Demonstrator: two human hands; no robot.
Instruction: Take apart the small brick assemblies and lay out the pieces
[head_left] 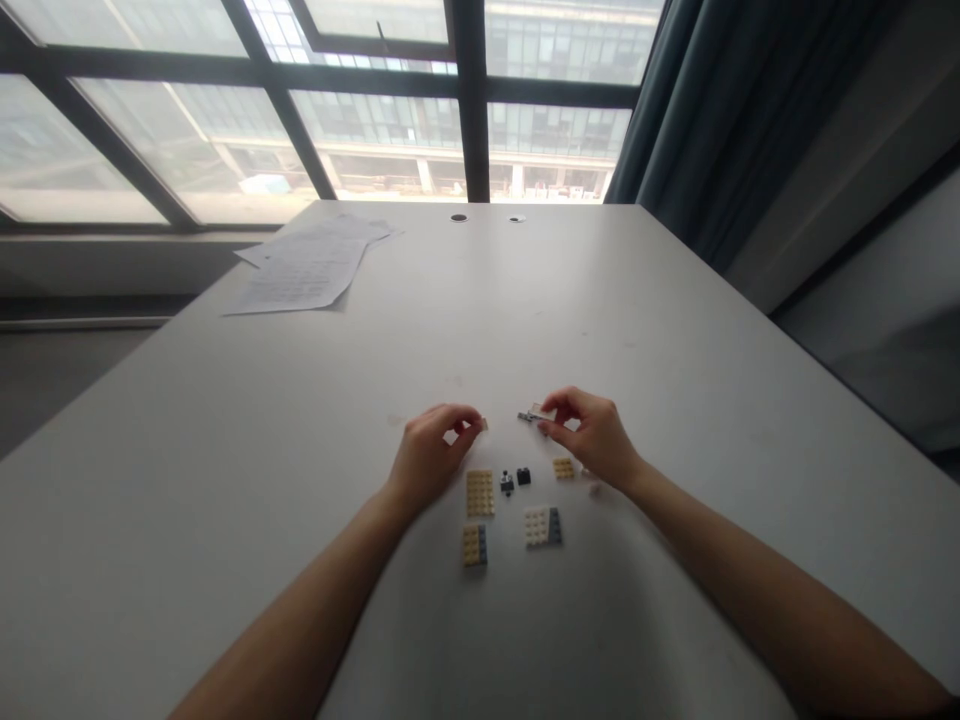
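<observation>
My left hand pinches a small tan toy brick between thumb and fingertips. Across a short gap, my right hand is closed on a thin white and grey toy brick piece; its exact shape is too small to tell. Below the hands lie a tan studded plate, a black brick and a dark piece with grey parts. A small tan plate sits beneath my right hand. Nearer to me are a tan and grey-blue plate and a white and grey-blue plate.
Pale small pieces lie partly hidden by my right wrist. Printed paper sheets rest at the far left of the white table. Two round cable holes are near its back edge, by the window. A dark curtain hangs at the right.
</observation>
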